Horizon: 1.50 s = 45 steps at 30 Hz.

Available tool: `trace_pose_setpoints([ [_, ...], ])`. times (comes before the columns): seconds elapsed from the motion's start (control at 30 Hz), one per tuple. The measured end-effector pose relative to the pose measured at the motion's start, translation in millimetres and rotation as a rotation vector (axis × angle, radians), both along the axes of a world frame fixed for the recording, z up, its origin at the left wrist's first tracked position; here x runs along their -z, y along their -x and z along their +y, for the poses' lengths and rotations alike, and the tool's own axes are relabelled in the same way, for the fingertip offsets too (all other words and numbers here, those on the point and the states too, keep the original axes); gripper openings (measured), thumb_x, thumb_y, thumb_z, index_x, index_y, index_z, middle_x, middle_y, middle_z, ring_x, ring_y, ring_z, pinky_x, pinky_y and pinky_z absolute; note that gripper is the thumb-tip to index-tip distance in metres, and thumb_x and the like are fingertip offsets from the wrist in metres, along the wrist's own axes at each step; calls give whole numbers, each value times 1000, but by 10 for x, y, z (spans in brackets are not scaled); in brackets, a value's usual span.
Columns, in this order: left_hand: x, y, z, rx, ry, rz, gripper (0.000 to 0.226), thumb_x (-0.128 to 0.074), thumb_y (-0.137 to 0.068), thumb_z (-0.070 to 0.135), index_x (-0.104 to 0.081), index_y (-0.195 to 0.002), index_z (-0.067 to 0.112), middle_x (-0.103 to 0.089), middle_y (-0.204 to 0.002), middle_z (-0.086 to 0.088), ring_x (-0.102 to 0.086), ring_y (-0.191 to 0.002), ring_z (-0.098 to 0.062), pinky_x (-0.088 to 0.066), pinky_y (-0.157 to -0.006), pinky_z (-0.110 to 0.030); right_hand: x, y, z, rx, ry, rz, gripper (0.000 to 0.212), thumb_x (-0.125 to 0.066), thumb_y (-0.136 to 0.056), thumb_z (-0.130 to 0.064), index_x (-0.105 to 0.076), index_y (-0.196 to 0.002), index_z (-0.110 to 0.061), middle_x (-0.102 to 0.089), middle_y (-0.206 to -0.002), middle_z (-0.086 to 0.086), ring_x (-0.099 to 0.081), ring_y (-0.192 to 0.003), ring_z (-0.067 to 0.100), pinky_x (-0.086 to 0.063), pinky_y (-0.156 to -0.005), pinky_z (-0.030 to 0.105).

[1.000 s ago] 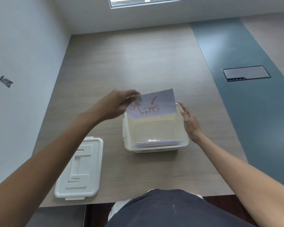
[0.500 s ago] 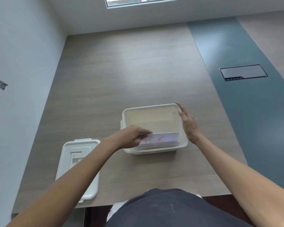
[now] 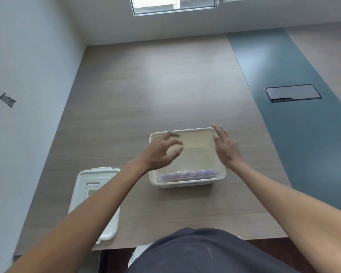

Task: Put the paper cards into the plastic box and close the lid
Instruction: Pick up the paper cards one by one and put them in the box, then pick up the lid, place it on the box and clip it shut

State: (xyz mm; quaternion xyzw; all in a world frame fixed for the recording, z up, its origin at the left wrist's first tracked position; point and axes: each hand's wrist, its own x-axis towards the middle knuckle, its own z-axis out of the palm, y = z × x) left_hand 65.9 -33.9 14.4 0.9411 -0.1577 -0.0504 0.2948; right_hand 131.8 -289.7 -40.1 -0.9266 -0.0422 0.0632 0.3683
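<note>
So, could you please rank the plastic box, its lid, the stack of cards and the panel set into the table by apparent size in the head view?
1. plastic box and lid: similar, lid partly hidden, unranked
2. cards
3. panel, farther away

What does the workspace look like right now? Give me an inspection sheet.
Surface: wooden table with a blue-grey strip along its right side.
Job's things: open plastic box; paper cards stacked inside against its near wall; lid flat on the table left of the box, partly under the left forearm.
Clutter: nothing seen.
Grip: left hand empty, fingers curled, above the box; right hand open at the box's right wall, contact unclear.
Cables: nothing seen.
Surroundings: recessed panel in the strip; white wall left; window beyond the table.
</note>
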Motion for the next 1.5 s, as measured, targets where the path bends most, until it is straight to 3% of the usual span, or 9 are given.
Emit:
trace_pose_setpoints([
  [0.1, 44, -106, 99, -165, -222, -164, 59, -35, -93, 55, -58, -135, 22, -40, -153, -2, -28, -148, -21, -26, -111, -40, -76, -83, 37, -93, 265, -88, 60, -20, -99, -51, -29, -155, -30, -17, -165, 4, -15, -152, 22, -17, -116, 45],
  [0.2, 155, -111, 248, -308, -339, -102, 69, -26, -91, 60, -43, -147, 22, -30, -160, -5, -16, -152, -25, -18, -117, -44, -151, -163, 127, -226, 432, -115, 61, -23, -102, -53, -16, -158, -30, -3, -167, 2, 0, -154, 25, -9, -119, 45],
  [0.43, 228, 180, 674, -578, -381, -24, 66, -25, -99, 57, -25, -155, 22, -15, -164, -5, -1, -153, -24, -7, -122, -45, -323, -216, 748, -447, 546, -162, 65, -17, -100, -59, -7, -158, -32, 8, -167, 0, 10, -153, 23, -6, -122, 43],
  [0.8, 353, 1584, 1791, -939, -371, 113, 63, -29, -101, 50, -22, -156, 21, -15, -164, -7, -3, -153, -26, -8, -121, -48, -322, 213, 2444, -864, 453, -334, 59, -29, -103, -49, -24, -156, -23, -12, -166, 10, -13, -152, 31, -16, -119, 44],
  [1.1, 838, 2785, 1960, -1412, -147, 464, 70, -27, -100, 53, -10, -157, 18, -5, -165, -11, 3, -153, -27, -6, -119, -51, 105, 946, 3505, -1083, 511, -61, 64, -27, -102, -53, -15, -158, -24, -6, -166, 11, -15, -151, 32, -20, -118, 50],
  [1.27, 1037, 3068, 1672, -1585, -14, 513, 65, -31, -100, 47, -19, -154, 13, -17, -160, -13, -17, -149, -32, -21, -116, -53, 413, 1134, 3645, -1021, 648, 161, 70, -35, -100, -51, -9, -157, -21, -9, -164, 15, -22, -147, 38, -25, -114, 54],
  [1.33, 1053, 3115, 1502, -1717, 134, 486, 61, -32, -101, 43, -24, -153, 11, -21, -158, -11, -34, -142, -33, -29, -112, -51, 490, 1177, 3650, -1020, 665, 152, 68, -39, -99, -50, -14, -155, -18, -21, -158, 15, -31, -140, 40, -31, -109, 53],
  [1.43, 980, 2996, 1289, -1952, 516, 479, 56, -32, -104, 35, -26, -152, 8, -29, -158, -10, -37, -140, -30, -33, -108, -41, 521, 1223, 3639, -990, 641, 75, 65, -42, -99, -46, -22, -152, -13, -34, -148, 16, -38, -133, 39, -36, -105, 50],
  [1.5, 948, 2884, 1206, -2030, 634, 471, 45, -33, -104, 27, -41, -141, 3, -48, -142, -13, -51, -120, -29, -39, -89, -36, 516, 1289, 3628, -965, 593, 47, 64, -42, -99, -44, -26, -151, -10, -38, -145, 17, -40, -131, 39, -37, -104, 48],
])
